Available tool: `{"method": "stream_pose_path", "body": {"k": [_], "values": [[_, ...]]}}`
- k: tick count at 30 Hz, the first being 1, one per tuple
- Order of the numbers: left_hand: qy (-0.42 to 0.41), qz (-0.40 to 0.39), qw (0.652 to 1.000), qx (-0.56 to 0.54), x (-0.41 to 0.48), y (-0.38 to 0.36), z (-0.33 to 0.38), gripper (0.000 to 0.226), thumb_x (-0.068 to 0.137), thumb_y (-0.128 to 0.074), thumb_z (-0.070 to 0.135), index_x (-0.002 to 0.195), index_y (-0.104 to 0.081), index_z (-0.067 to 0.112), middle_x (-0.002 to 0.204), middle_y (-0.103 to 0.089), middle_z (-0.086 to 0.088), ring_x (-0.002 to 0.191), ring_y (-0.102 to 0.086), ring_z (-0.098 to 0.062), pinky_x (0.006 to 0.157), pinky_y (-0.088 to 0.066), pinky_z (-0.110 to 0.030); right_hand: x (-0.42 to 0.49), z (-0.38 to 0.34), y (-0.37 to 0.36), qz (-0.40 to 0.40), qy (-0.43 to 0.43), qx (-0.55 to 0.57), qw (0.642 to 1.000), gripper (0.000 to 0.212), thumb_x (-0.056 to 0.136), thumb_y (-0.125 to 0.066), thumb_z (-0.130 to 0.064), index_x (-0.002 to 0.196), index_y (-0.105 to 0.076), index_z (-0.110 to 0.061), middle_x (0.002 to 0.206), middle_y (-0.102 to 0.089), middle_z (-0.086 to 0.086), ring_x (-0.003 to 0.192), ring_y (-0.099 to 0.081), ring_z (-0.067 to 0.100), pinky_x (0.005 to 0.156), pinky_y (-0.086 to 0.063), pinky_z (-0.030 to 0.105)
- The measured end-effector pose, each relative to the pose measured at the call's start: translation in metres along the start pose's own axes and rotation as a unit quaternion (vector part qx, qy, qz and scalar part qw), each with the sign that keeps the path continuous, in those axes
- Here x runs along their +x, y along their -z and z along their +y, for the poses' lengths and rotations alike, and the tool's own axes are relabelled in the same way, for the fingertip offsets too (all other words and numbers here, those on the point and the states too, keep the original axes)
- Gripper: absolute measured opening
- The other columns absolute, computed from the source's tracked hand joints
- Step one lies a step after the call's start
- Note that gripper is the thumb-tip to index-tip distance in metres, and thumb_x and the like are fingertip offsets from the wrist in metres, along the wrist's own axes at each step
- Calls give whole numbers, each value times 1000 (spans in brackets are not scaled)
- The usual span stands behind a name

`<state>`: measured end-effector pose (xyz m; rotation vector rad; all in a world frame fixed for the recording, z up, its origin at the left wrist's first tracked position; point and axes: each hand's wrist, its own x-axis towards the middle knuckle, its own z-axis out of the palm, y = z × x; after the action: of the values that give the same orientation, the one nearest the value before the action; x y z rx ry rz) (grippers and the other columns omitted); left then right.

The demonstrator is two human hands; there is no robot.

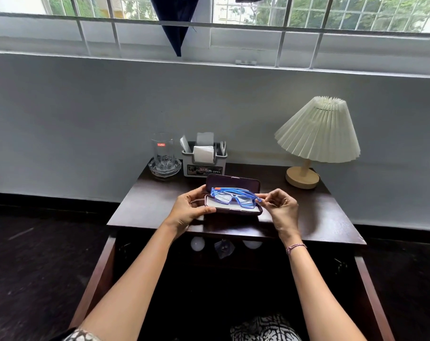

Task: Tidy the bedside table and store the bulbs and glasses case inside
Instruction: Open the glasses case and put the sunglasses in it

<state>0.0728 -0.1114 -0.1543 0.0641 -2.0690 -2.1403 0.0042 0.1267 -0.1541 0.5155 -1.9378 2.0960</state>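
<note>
A dark maroon glasses case [233, 183] lies open near the front of the dark wooden bedside table [307, 212]. Blue transparent glasses [233, 196], folded, hover just over the case's white-lined bottom half. My left hand [191, 207] grips the case's left end, thumb on its front edge. My right hand [280, 205] pinches the right end of the glasses. Below the tabletop an open drawer [366, 286] holds two white bulbs [197, 243], [252, 244] with a small bluish object [224, 248] between them.
At the back of the table stand a clear glass [162, 151] on a glass ashtray, a white organiser [204, 163] with tissues, and a pleated cream lamp [317, 134] on a wooden base. The wall and window lie behind.
</note>
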Motion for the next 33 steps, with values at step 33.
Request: {"method": "stream_pose_path", "body": {"k": [33], "values": [[-13, -5, 1000, -15, -1, 1, 1, 74, 64, -75, -13, 131, -52, 10, 104, -70, 3, 87, -68, -5, 79, -54, -17, -1, -2, -2, -79, -11, -114, 990, 25, 75, -70, 10, 82, -68, -13, 91, -73, 7, 82, -69, 3, 79, -54, 14]]}}
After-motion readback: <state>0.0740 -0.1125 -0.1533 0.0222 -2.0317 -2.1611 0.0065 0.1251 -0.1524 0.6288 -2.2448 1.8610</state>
